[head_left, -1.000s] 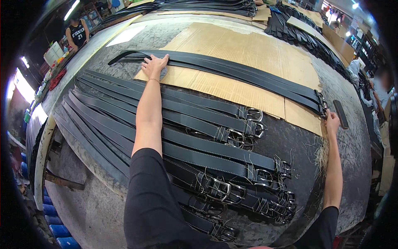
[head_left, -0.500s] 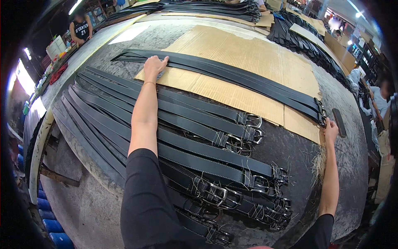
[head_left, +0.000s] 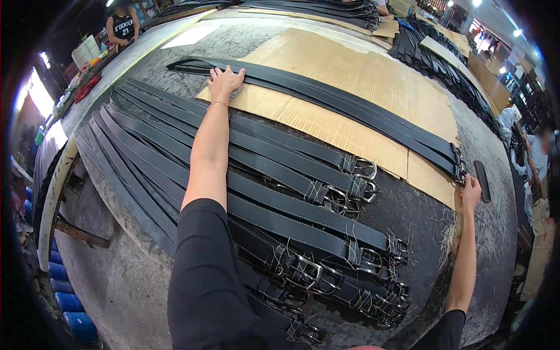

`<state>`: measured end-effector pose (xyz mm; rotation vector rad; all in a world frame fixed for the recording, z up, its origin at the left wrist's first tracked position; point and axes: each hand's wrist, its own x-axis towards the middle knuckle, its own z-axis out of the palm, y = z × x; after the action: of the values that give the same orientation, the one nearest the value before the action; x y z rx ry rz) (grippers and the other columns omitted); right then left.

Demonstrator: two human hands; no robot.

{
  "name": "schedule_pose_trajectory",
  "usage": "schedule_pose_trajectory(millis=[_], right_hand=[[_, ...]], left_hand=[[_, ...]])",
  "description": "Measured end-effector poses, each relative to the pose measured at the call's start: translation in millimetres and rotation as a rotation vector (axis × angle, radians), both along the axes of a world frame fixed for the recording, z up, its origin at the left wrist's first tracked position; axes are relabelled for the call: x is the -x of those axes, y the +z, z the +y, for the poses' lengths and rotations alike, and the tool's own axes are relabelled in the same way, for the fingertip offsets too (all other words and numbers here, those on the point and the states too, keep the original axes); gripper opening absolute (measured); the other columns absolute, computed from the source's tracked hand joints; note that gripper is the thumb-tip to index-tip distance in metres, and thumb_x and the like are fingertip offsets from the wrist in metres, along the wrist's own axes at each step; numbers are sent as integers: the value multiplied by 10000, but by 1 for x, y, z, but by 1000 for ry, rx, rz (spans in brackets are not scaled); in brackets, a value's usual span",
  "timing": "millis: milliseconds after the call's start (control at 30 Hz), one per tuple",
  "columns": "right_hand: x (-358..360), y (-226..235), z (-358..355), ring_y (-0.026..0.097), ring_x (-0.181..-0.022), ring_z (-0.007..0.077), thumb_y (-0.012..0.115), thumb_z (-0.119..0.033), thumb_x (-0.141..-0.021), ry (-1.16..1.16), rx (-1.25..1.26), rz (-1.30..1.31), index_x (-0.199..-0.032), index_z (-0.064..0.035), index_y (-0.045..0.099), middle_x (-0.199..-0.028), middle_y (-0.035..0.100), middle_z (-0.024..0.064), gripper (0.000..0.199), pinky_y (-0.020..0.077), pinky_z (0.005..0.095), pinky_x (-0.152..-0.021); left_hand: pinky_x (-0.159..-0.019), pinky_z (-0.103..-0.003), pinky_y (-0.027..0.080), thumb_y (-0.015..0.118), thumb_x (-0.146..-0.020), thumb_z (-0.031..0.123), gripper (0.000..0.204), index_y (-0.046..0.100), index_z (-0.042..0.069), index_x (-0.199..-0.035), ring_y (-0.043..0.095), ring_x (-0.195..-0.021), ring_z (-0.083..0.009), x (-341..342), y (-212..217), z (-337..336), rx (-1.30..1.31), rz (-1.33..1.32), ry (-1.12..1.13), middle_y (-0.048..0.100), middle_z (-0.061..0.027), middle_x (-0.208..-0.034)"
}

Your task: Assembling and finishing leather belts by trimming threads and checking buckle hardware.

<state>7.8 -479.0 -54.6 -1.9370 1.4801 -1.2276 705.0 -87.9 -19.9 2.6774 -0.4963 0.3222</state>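
Head view: nearest the wearer, a pile of black stitched belts [head_left: 291, 226] lies fanned across the bench [head_left: 493, 256], strap tails toward the left and buckles [head_left: 306, 271] bunched to the right, an arrangement that seems to let the straps run alongside one another while the bulky metal collects at one end. Loose threads [head_left: 449, 240] form a tuft to the right of those buckles. Farther off, a separate long belt bundle [head_left: 344, 102] lies aslant over brown cardboard [head_left: 373, 73], with the hands well apart at its opposite ends: the right hand [head_left: 471, 192] has its fingers curled at the buckle end, though whether they grip the metal I cannot tell, and the left hand [head_left: 223, 83] rests palm down, fingers spread, on the straps toward their looped tail end. Contact at both ends probably steadies the length and lines up the layers; the cardboard likely shields the straps from the rough bench top. As for edges, the near pile's tails reach close to the bench's left rim, leaving little margin there. A dark flat block [head_left: 482, 182] just beside the right hand limits sideways travel. Past the bundle, the cardboard's far part offers uncovered room, with a white sheet [head_left: 189, 36] beyond to the left and further strap piles [head_left: 344, 8] bounding the far side.
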Motion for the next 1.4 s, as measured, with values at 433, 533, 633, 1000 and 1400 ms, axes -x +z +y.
schedule_pose_trajectory(millis=[433,533,633,1000,1400], right_hand=[[8,-1,-7,455,-441,43,656,-252,-936,95,-24,-249,-969,-16,631,-646,552,-10,239,352,210,-407],[3,0,-5,460,-457,42,656,-255,-935,93,-48,-205,-964,-12,629,-654,555,-8,246,360,211,-413],[-4,0,-1,466,-479,42,653,-248,-936,111,-36,-172,-962,-6,627,-666,560,-3,244,363,208,-423],[-3,0,1,474,-486,51,656,-219,-931,128,-93,-242,-979,-15,616,-676,579,3,214,368,216,-413],[-13,11,18,523,-575,59,740,-323,-857,133,-76,-57,-1078,-11,630,-823,642,30,398,415,222,-494]], left_hand=[[-1139,-590,219,488,-882,608,759,398,137,-1470,189,-1471,-297,7,1,-3,-27,-45,-78,231,-60,-1594],[-1134,-599,227,477,-901,594,712,425,145,-1450,200,-1468,-294,3,2,1,-100,-110,-200,261,-59,-1584],[-1117,-610,250,459,-930,556,635,501,109,-1379,294,-1427,-302,-4,2,8,-133,-110,-283,374,-87,-1520],[-1008,-600,388,531,-886,315,447,568,46,-1240,454,-1271,-332,-10,-11,5,38,-232,-154,486,-140,-1355],[-933,-574,452,575,-866,380,483,576,3,-1167,460,-1232,-390,-10,-7,8,60,-318,-156,490,-191,-1294]])
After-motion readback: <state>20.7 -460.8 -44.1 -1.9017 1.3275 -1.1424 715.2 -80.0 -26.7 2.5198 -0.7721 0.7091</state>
